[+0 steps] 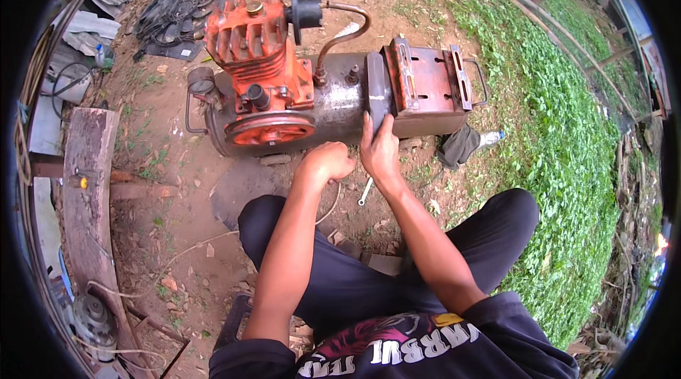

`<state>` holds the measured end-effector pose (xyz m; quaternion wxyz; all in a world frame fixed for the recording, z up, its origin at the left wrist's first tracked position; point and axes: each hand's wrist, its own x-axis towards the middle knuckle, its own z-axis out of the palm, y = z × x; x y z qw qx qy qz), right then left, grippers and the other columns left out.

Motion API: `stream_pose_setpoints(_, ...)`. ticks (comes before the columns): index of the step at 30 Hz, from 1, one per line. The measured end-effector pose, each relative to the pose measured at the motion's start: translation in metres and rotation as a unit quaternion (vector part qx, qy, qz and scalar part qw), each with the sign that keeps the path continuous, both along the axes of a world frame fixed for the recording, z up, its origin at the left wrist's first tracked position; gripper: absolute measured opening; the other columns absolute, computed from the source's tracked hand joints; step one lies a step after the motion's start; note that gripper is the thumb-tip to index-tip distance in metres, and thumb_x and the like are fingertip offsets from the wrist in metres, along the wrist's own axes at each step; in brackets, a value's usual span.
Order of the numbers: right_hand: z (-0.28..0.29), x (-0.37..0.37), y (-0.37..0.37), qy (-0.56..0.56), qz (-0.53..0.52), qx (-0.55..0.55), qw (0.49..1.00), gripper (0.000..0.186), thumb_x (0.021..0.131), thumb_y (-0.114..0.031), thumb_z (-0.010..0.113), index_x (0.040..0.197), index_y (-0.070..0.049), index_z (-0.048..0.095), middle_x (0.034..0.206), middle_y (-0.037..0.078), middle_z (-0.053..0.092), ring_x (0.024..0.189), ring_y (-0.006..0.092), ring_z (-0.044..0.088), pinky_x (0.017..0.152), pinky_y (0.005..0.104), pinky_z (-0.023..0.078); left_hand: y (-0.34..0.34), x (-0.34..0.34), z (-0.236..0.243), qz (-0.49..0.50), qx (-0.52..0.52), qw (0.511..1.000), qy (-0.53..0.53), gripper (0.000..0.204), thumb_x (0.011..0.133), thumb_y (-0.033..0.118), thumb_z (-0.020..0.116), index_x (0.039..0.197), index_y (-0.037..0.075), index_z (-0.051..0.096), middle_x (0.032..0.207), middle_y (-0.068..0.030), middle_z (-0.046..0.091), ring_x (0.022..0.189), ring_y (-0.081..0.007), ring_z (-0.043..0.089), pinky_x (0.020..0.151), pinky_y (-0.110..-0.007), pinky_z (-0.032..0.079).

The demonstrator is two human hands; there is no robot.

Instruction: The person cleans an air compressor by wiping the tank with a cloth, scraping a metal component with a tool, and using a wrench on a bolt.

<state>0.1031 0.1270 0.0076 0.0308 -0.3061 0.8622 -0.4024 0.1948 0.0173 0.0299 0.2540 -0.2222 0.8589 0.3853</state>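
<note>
The person sits cross-legged on bare dirt, both forearms stretched forward from the lower edge. The right hand (pixel 379 152) lies flat, fingers (pixel 370 127) extended and pressed upward against the dull grey cylindrical metal tank (pixel 340 99) of an old air compressor, just where the rust-brown slotted motor bracket (pixel 425 88) meets it. The left hand (pixel 328 161) is curled into a closed fist just left of those fingers, knuckles near the tank's underside; whether it grips anything cannot be told. Above and left of the fist sits the orange finned pump head (pixel 255 49) with its orange pulley wheel (pixel 269 129). A silver wrench (pixel 365 192) lies on the ground below the right wrist.
</note>
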Motion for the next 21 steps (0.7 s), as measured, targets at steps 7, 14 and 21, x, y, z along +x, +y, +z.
stream_pose_setpoints(7,-0.03,0.059,0.072,-0.019,-0.017,0.067,0.997,0.032,0.098,-0.02,0.054,0.112,0.004,0.039,0.064,0.034,0.058,0.06,0.0512,0.06,0.047,0.056,0.044,-0.008,-0.013,0.003,-0.013,0.025,1.0,0.002,0.038,0.087,0.028,0.052,0.103,-0.001,0.07,0.108,-0.0226,0.067,0.105,-0.0362,0.065,0.092,-0.046,0.05)
stream_pose_setpoints(14,-0.014,0.026,0.039,0.025,-0.015,0.026,0.999,0.03,0.097,-0.019,0.055,0.106,0.005,0.039,0.059,0.033,0.055,0.054,0.0494,0.059,0.044,0.0551,0.043,-0.007,-0.028,-0.01,-0.011,0.022,0.999,0.038,0.03,0.078,0.016,0.052,0.085,-0.008,0.069,0.084,-0.0274,0.068,0.081,-0.0358,0.07,0.077,-0.047,0.053)
stream_pose_setpoints(21,-0.022,0.022,0.026,0.032,-0.038,0.022,0.999,0.035,0.098,-0.022,0.054,0.11,0.009,0.04,0.064,0.036,0.056,0.057,0.0535,0.056,0.047,0.0573,0.042,-0.02,-0.022,-0.017,-0.03,0.022,0.999,0.024,0.026,0.079,0.011,0.056,0.093,-0.004,0.071,0.099,-0.0267,0.067,0.097,-0.0366,0.067,0.084,-0.045,0.052)
